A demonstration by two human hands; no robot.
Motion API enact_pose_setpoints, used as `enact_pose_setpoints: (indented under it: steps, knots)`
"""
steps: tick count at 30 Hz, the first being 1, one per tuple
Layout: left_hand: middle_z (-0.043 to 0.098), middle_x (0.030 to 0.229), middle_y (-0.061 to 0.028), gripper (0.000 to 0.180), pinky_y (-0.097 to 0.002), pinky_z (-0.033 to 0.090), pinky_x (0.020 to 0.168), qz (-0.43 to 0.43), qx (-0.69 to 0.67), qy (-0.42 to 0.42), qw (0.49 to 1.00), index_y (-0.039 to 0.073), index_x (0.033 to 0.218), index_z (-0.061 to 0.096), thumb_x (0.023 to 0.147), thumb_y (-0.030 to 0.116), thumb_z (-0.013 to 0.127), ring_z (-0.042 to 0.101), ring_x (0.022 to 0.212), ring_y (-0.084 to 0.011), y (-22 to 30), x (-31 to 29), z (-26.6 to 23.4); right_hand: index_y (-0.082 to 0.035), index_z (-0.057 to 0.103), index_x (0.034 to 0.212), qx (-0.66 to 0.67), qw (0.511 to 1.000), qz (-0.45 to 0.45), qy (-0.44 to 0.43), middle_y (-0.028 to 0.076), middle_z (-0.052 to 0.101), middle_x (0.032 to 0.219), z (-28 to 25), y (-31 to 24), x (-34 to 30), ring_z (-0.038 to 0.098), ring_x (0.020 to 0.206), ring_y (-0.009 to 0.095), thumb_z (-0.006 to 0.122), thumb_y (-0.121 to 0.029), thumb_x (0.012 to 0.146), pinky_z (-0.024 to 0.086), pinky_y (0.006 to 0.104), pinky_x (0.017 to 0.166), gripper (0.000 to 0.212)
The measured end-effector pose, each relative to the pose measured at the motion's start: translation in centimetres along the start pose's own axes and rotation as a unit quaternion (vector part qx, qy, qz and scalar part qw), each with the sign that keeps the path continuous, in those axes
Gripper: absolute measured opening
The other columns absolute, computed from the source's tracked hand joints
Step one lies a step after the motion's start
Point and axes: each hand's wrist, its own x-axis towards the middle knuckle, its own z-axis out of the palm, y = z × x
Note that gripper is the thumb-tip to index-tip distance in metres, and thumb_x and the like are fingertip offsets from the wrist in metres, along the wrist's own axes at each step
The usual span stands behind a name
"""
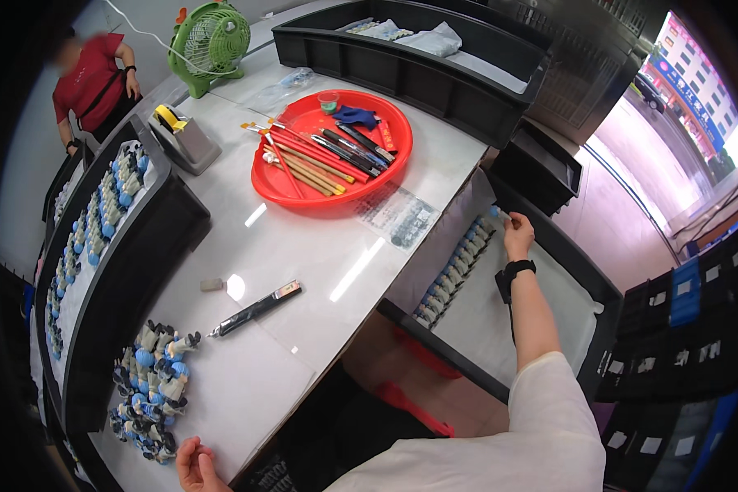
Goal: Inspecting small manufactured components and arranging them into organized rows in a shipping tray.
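Observation:
My right hand (518, 237) is stretched out over the black tray (577, 251) at the right, its fingers pinched on a small blue-and-white figurine (495, 212). That figurine is at the far end of a row of similar figurines (455, 275) standing on the tray's pale liner. My left hand (198, 467) rests at the near edge of the white table, fingers loosely curled and apart, with nothing seen in it. Just beyond it lies a heap of blue, grey and black figurines (152, 385). A dark pen-like tool (258, 308) lies on the table farther right, near a small grey block (211, 284).
A red round tray (275, 191) holds brushes, pens and sticks. Black crates stand at the left (98, 328), holding more figurines, and at the back (402, 61). A tape dispenser (184, 141) and green fan (211, 45) stand far left. Another person (94, 86) is beyond.

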Motion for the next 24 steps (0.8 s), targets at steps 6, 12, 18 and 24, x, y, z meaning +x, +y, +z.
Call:
enact_pose_setpoints:
  steps: [6, 12, 18, 24]
  knots:
    - [0.057, 0.098, -0.0122, 0.023, -0.0251, 0.045, 0.073, 0.003, 0.016, -0.009, 1.000, -0.005, 0.104, 0.053, 0.081, -0.002, 0.049, 0.056, 0.081, -0.0163, -0.3, 0.2, 0.0, -0.002, 0.062, 0.085, -0.089, 0.995, 0.034, 0.031, 0.014, 0.063, 0.076, 3.9, 7.0, 1.8, 0.061, 0.074, 0.025, 0.065, -0.009, 0.067, 0.047, 0.0321, 0.070, 0.019]
    - [0.056, 0.099, -0.0132, 0.021, -0.0271, 0.044, 0.076, 0.020, 0.032, -0.012, 0.999, -0.005, 0.101, 0.053, 0.081, -0.003, 0.048, 0.054, 0.085, -0.0181, 0.1, 0.1, 0.3, -0.003, 0.063, 0.086, -0.096, 0.995, 0.017, 0.019, 0.012, 0.064, 0.077, 6.4, 9.3, 2.4, 0.062, 0.074, 0.023, 0.065, -0.011, 0.067, 0.047, 0.0316, 0.070, 0.020]
    - [0.056, 0.098, -0.0126, 0.019, -0.0276, 0.044, 0.077, 0.016, 0.038, -0.033, 0.999, -0.005, 0.099, 0.054, 0.081, -0.004, 0.049, 0.054, 0.086, -0.0186, 0.4, 0.2, 0.5, -0.002, 0.062, 0.093, -0.081, 0.992, -0.018, -0.099, 0.015, 0.063, 0.088, 6.1, 9.3, 3.4, 0.060, 0.088, 0.025, 0.053, -0.005, 0.072, 0.044, 0.0318, 0.079, 0.023]
    - [0.058, 0.092, -0.0101, 0.017, -0.0243, 0.045, 0.071, 0.023, 0.036, -0.003, 0.999, -0.005, 0.097, 0.056, 0.082, -0.001, 0.051, 0.055, 0.079, -0.0150, -0.2, 0.2, 0.5, -0.001, 0.058, 0.100, -0.033, 0.995, 0.001, -0.093, 0.014, 0.062, 0.093, 1.8, 6.1, 1.0, 0.059, 0.088, 0.023, 0.039, 0.004, 0.071, 0.045, 0.0298, 0.080, 0.036]
